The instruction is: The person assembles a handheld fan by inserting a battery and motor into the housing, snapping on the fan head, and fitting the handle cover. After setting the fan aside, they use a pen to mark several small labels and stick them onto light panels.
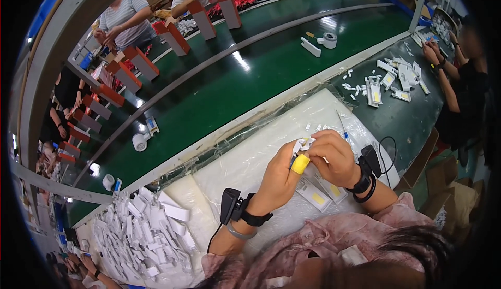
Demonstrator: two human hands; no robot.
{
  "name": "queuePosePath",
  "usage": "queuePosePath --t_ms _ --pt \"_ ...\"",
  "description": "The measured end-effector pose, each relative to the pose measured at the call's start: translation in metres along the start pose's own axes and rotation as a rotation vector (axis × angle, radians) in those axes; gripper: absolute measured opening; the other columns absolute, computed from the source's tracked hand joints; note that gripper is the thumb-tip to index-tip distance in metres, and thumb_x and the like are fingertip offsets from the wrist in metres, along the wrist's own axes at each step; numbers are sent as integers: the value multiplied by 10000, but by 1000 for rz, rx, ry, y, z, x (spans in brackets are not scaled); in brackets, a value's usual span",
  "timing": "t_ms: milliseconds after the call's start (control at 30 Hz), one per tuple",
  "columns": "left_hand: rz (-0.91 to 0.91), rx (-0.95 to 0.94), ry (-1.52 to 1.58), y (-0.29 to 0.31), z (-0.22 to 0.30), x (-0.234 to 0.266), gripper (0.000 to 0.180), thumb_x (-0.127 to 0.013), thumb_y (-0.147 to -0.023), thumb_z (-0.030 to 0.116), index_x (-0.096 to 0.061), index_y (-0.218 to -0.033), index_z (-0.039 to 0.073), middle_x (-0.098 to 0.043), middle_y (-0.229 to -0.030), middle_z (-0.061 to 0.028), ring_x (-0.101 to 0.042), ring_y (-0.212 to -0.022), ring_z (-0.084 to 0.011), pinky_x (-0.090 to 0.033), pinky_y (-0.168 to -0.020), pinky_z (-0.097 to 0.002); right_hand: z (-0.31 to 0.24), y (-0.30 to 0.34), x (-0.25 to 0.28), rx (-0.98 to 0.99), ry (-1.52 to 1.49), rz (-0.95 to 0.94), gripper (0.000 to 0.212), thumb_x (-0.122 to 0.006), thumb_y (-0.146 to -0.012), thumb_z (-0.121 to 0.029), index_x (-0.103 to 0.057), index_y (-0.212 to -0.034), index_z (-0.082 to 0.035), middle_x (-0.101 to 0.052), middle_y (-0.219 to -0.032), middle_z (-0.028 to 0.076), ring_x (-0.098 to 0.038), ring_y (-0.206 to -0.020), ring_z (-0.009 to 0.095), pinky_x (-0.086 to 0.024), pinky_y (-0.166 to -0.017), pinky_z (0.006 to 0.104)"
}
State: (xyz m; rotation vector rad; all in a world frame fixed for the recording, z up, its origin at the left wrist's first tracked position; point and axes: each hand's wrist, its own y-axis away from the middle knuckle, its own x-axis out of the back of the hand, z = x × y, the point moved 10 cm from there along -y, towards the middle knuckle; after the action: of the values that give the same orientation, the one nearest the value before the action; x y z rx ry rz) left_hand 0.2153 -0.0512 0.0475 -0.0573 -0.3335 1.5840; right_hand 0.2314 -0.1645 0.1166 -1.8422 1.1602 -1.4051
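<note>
My left hand (pixel 279 179) and my right hand (pixel 336 158) meet over the worktable. Between their fingertips is a small white plastic part (pixel 303 144), gripped by both hands; the fingers partly hide it. A yellow wrap (pixel 300 164) covers a digit of my left hand. Just below my hands, flat white rectangular pieces with yellow panels (pixel 314 195) lie on the plastic-covered pad (pixel 245 163). Beyond my fingers are several tiny white pieces (pixel 313 127). A thin blue-and-white stick-like tool (pixel 343 125) rests past my right hand.
A large heap of white plastic parts (pixel 148 237) lies to the left. More white and yellow-panelled pieces (pixel 402 75) are at the right. Ahead runs a green conveyor (pixel 224 90) with orange-and-white boxes (pixel 201 20) and white round-headed devices (pixel 329 39). Other people work across it and at right.
</note>
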Motion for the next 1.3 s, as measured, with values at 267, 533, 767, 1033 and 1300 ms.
queuePosePath --t_ms 267,533,767,1033,1300 --pt "-13 -18 -2 0 -1 -2 356 -509 -1008 187 -474 -1309 1 -529 -731 -2 -478 -602 -67 -399 -539 -231 -2 0 2 37 -43 -7 212 -743 -712 22 -643 -892 -26 -622 -800 98 -618 -740 273 -539 -829 420" --pt "24 16 37 0 -7 -4 291 -535 -1002 196 -532 -1211 -8 -519 -710 6 -464 -591 -59 -390 -520 -230 -2 3 2 16 -41 29 230 -722 -704 73 -623 -889 -21 -610 -784 90 -612 -722 259 -543 -840 436" --pt "86 12 61 0 -9 -4 195 -551 -989 160 -582 -1086 -6 -511 -657 18 -457 -561 -51 -375 -496 -225 -1 8 2 -1 -38 25 252 -720 -682 90 -623 -887 -20 -598 -781 93 -606 -712 262 -543 -843 438" --pt "144 -58 -31 -2 -2 4 165 -531 -990 131 -595 -1066 0 -507 -624 27 -471 -548 -54 -370 -484 -229 3 10 -5 -34 19 20 238 -737 -695 43 -639 -899 -31 -614 -804 84 -604 -732 270 -528 -804 415" --pt "47 287 341 -16 -53 25 263 -438 -1029 280 -558 -1061 49 -626 -811 -51 -575 -559 -96 -470 -463 -232 22 1 -7 -147 79 -104 205 -748 -745 -4 -663 -924 -56 -659 -874 63 -625 -834 252 -473 -896 422"
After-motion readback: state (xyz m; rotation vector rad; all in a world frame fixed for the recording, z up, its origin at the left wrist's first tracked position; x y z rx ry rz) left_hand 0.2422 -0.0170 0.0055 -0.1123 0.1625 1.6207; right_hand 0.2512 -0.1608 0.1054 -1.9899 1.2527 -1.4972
